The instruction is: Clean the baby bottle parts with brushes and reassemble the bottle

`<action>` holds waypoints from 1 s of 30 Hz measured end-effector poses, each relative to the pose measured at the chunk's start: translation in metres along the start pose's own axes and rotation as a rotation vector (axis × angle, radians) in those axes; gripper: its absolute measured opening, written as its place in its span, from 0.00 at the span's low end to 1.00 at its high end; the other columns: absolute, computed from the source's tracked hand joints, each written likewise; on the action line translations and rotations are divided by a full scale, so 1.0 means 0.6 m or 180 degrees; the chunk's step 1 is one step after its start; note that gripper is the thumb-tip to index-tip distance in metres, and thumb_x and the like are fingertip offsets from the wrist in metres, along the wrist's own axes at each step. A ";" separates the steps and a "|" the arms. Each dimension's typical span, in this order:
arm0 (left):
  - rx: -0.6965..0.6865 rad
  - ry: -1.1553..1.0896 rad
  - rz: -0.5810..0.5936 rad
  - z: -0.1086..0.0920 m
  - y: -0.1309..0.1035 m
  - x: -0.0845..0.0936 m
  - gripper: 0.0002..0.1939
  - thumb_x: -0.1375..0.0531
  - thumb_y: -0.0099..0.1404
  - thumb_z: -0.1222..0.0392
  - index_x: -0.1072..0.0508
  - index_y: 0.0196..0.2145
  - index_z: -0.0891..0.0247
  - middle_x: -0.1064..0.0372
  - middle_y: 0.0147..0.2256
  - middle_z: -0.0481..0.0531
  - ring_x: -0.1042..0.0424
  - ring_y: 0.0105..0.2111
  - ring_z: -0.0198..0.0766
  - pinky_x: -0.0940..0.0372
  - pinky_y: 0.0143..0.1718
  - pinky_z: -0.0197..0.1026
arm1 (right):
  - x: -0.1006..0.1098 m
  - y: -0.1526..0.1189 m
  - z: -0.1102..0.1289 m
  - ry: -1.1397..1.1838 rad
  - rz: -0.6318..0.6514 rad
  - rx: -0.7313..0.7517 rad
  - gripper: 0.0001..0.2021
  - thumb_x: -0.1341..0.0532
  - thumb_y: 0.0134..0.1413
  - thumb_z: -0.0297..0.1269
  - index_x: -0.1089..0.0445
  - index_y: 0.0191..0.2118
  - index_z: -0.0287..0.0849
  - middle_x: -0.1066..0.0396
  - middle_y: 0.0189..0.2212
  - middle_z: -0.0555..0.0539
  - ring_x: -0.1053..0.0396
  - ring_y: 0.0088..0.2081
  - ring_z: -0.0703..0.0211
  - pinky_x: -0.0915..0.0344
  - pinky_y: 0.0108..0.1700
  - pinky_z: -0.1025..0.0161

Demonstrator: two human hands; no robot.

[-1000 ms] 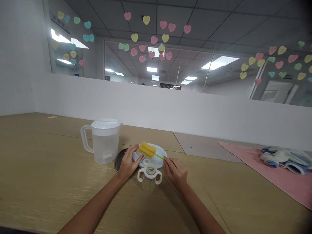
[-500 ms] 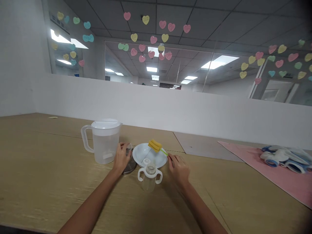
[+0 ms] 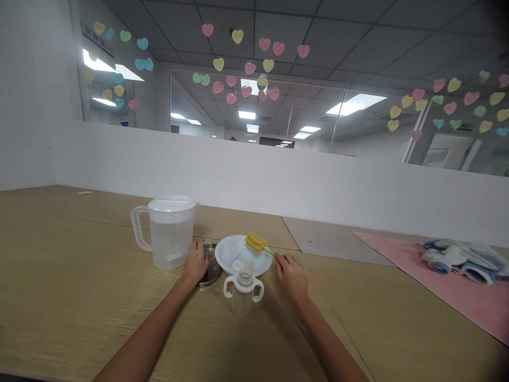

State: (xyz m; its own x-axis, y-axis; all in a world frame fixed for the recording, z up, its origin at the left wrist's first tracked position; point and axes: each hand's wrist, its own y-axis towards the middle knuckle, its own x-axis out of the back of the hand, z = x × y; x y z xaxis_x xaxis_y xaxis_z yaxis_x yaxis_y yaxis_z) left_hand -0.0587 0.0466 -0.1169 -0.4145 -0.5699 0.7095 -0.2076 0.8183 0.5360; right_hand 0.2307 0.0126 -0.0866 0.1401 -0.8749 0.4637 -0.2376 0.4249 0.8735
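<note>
My left hand (image 3: 195, 264) has its fingers closed around a small clear cap (image 3: 209, 248) at the dark round metal dish (image 3: 210, 277). Whether the cap rests on the dish, I cannot tell. My right hand (image 3: 292, 273) grips the thin green handle of a sponge brush (image 3: 255, 242). Its yellow sponge head is over the far right side of a white bowl (image 3: 225, 252). In front of the bowl a clear baby bottle (image 3: 242, 302) stands upright and uncapped, with two white side handles. A small white ring-shaped piece (image 3: 237, 265) shows just behind its neck.
A lidded, translucent pitcher (image 3: 172, 239) with liquid stands left of my left hand. At the right, white and blue items (image 3: 463, 262) in clear plastic lie on a pink mat (image 3: 401, 252). A white wall (image 3: 254, 180) runs behind the brown table (image 3: 79, 286).
My left hand has lowered the clear cap toward the metal dish. The brush in my right hand has shifted slightly right and down. The bottle, bowl and pitcher stay in place.
</note>
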 end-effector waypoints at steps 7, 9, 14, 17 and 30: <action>-0.1248 -0.0790 -0.0444 -0.060 -0.015 0.026 0.13 0.52 0.63 0.62 0.31 0.43 0.61 0.32 0.42 0.54 0.35 0.47 0.43 0.41 0.50 0.49 | 0.002 0.005 -0.015 -0.0139 0.0075 0.0365 0.08 0.42 0.53 0.27 0.27 0.35 0.46 0.31 0.24 0.49 0.39 0.29 0.60 0.50 0.32 0.64; -0.1475 -0.0910 -0.0082 -0.083 -0.017 0.024 0.12 0.51 0.63 0.61 0.28 0.38 0.59 0.29 0.39 0.52 0.34 0.45 0.42 0.40 0.49 0.47 | 0.001 0.005 -0.013 -0.0105 0.0045 0.0335 0.08 0.42 0.53 0.27 0.27 0.34 0.46 0.31 0.24 0.49 0.39 0.29 0.60 0.50 0.32 0.64; -0.1475 -0.0773 0.0907 -0.122 0.001 0.007 0.10 0.45 0.58 0.59 0.24 0.33 0.60 0.26 0.35 0.55 0.29 0.39 0.44 0.37 0.43 0.45 | 0.000 0.002 -0.010 0.0010 -0.0007 0.0090 0.07 0.43 0.54 0.29 0.27 0.34 0.45 0.30 0.24 0.49 0.39 0.28 0.61 0.50 0.30 0.64; -0.1456 -0.0763 0.1143 -0.142 0.015 -0.002 0.10 0.41 0.53 0.56 0.22 0.31 0.60 0.25 0.30 0.55 0.28 0.33 0.46 0.35 0.36 0.44 | -0.001 0.001 -0.008 0.0068 -0.0044 -0.0004 0.08 0.43 0.55 0.30 0.27 0.32 0.44 0.30 0.23 0.49 0.39 0.27 0.61 0.50 0.30 0.64; -0.1046 -0.1386 0.0185 -0.102 -0.020 0.025 0.12 0.51 0.63 0.56 0.32 0.39 0.62 0.28 0.36 0.54 0.29 0.35 0.40 0.35 0.39 0.42 | 0.017 0.007 0.004 0.0656 -0.0624 -0.0056 0.09 0.44 0.55 0.32 0.25 0.33 0.43 0.30 0.22 0.49 0.36 0.25 0.66 0.46 0.29 0.68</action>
State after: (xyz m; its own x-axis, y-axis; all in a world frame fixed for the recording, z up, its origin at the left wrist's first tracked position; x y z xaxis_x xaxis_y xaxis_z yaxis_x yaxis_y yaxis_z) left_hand -0.0083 0.0238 -0.0848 -0.7600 -0.3836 0.5246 0.0853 0.7413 0.6657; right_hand 0.2287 0.0053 -0.0784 0.3746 -0.8757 0.3046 -0.1704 0.2579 0.9510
